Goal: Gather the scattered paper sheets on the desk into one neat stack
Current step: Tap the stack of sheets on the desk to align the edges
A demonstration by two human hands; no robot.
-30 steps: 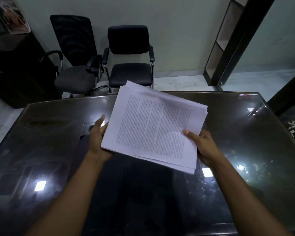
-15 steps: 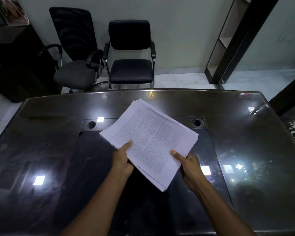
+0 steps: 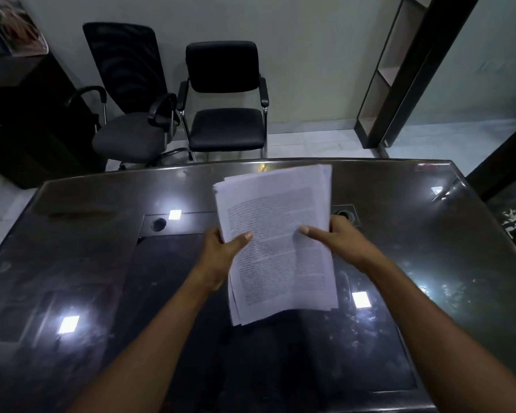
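both hands pinch the paper stack [image 3: 276, 242] above the dark table [image 3: 429, 234]: left hand [image 3: 221, 248] at its left edge, right hand [image 3: 340, 238] at its right; fingers underneath are hidden, print too blurred to read.

Both bare forearms are reaching forward, converging; the left hand [image 3: 221, 248] is gripping the paper stack's [image 3: 277, 242] left edge, thumb lying on top; the right hand [image 3: 337, 236] is gripping the right edge, thumb pressing likewise.
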